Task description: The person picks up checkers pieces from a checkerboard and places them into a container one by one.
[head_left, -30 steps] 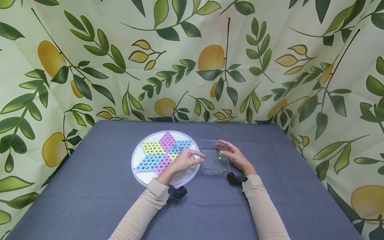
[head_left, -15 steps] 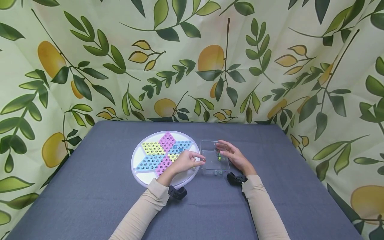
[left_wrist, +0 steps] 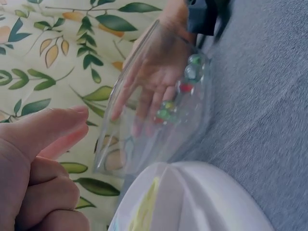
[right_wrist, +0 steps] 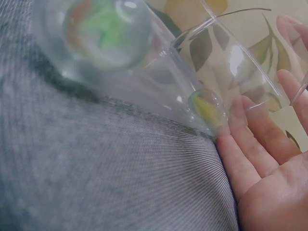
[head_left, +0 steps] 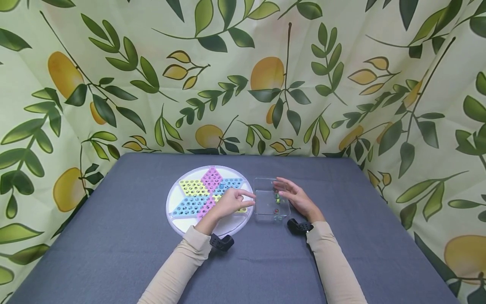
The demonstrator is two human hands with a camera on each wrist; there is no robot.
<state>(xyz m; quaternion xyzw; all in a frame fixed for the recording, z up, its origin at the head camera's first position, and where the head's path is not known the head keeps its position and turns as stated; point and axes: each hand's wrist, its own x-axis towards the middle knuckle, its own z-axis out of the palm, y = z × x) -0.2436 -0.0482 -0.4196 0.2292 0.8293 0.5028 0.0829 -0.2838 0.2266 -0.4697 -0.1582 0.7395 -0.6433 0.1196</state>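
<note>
**Sleeves and Wrist-Worn Devices of the Person**

The right wrist device (head_left: 299, 226), taken as landmark, is a black, curved piece pierced by small round holes. Beyond it, the right hand (head_left: 298, 196) is bare. Just beside it, to the right, sits the turned-back right cuff (head_left: 319, 232); below extends the right sleeve (head_left: 337, 266), long, plain and beige. Well to the landmark's left appears the left wrist device (head_left: 222, 242), likewise black and curved. Farther left of the landmark lie the folded left cuff (head_left: 200, 240) and matching beige left sleeve (head_left: 174, 270).
</note>
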